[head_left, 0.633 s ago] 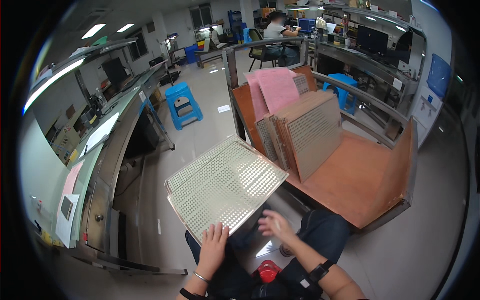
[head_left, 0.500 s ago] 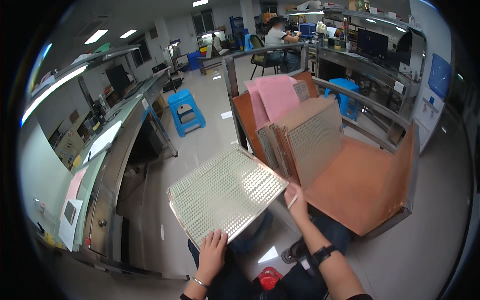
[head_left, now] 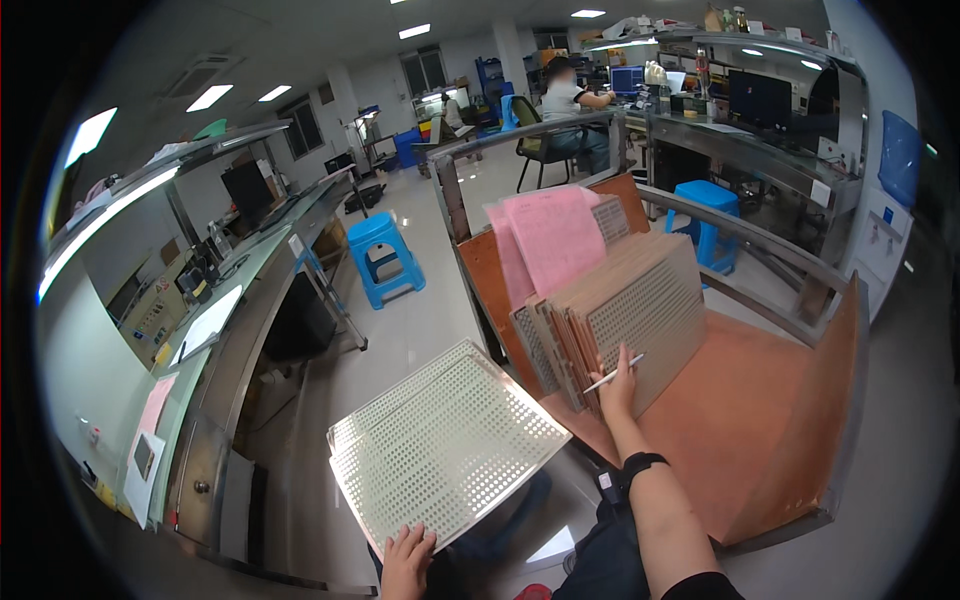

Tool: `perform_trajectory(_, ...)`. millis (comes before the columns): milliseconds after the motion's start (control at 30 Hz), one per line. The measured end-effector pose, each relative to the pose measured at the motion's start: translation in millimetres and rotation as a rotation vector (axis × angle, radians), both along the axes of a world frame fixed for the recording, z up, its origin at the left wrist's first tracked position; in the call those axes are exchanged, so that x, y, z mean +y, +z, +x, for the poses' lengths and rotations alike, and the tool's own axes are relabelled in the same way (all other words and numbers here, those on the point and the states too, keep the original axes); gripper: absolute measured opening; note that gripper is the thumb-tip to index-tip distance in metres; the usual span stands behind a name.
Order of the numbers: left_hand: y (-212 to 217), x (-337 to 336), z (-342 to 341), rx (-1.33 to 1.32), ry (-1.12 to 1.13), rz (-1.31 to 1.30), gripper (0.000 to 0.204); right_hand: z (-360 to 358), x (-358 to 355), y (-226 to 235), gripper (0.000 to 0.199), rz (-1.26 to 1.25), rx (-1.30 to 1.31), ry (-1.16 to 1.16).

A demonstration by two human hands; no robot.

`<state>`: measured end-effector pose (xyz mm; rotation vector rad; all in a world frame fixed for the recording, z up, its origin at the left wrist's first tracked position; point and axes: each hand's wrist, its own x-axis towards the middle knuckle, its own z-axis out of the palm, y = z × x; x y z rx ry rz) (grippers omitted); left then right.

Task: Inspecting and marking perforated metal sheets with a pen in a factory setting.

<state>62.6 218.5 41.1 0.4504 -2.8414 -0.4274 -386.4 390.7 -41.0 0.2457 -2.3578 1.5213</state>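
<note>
A pale panel (head_left: 450,440) covered in rows of small round holes lies tilted above my lap, apparently with another sheet beneath its far edge. My left hand (head_left: 408,560) grips its near edge, fingers on top and thumb out of sight. My right hand (head_left: 618,385) is at the front face of a stack of perforated boards (head_left: 660,310), with a slim white pen (head_left: 603,381) held across its fingers. The boards stand on edge in an orange-brown lined cart (head_left: 760,400); whether my right fingers grip one, I cannot tell. Pink sheets (head_left: 555,235) drape over the stack's back.
Metal rails (head_left: 740,215) frame the cart. A blue stool (head_left: 385,262) stands ahead on the left, another blue stool (head_left: 705,205) behind the cart. A long workbench (head_left: 215,400) runs along the left. Farther back, a person (head_left: 565,105) sits at a bench.
My right hand has left the panel's right edge and moved right and forward to the board stack, the pen still in it. My left hand stays on the panel; the view has shifted slightly.
</note>
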Motion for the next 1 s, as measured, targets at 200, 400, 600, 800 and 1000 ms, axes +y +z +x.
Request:
perform_trajectory(200,-8.7,-4.3,-5.5,0.015,-0.013,0.023,0.039,-21.1,21.4,-3.0,0.096,0.0,0.015,0.059)
perform_trajectory(400,-19.9,-13.2,-3.9,0.075,0.041,-0.014,0.038,10.6,55.1,18.4,0.09,-0.046,-0.058,0.109)
perform_trajectory(600,-24.9,-18.5,-14.9,0.104,0.011,-0.005,0.041,49.5,88.7,36.7,0.059,0.03,0.04,0.02)
perform_trajectory(800,-31.8,-23.5,-12.7,0.118,0.004,-0.018,0.039,114.0,98.8,87.0,0.042,0.003,0.158,0.262)
perform_trajectory(1000,-27.1,-75.1,-22.0,0.148,-0.1,0.153,0.032,202.4,124.0,105.1,0.027,-0.093,-0.016,0.673)
